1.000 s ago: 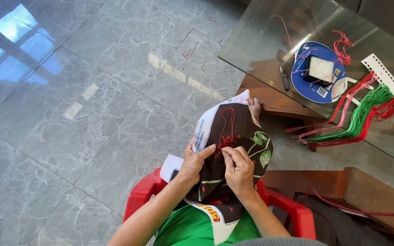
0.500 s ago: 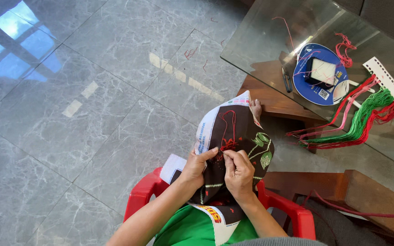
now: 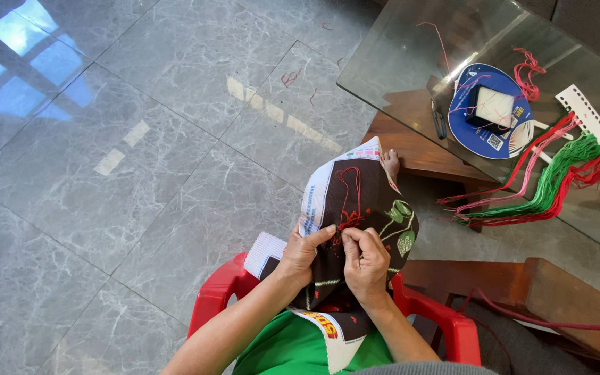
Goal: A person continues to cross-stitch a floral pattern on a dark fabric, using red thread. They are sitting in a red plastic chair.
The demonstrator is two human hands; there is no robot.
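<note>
Dark cloth: the dark brown embroidery cloth with a white printed border (image 3: 359,208) lies draped over my lap, above the red plastic stool (image 3: 220,295) I sit on.
Left hand: my left hand (image 3: 300,253) pinches the cloth's left edge, thumb on top, its grip closed on the cloth and holding it taut.
Right hand: my right hand (image 3: 366,260) has its fingertips pressed together at the red stitching; I judge they hold a needle, but it is too small to see.
Thread in work: a loop of red thread (image 3: 352,184) runs up over the cloth from where my right fingers meet.
Done so far: green leaf and stem shapes (image 3: 401,222) and a small red patch (image 3: 348,221) are already stitched.
Left to do: most of the dark field looks bare, so I judge the work is at an early-to-middle stage.
Desk: the glass-topped desk (image 3: 397,62) stands well apart to my right front, carrying a round blue tin lid with a white card (image 3: 487,114) and a hank of green, red and pink threads (image 3: 543,187).
Floor: grey marble tiles (image 3: 140,139), with a few red thread scraps.
</note>
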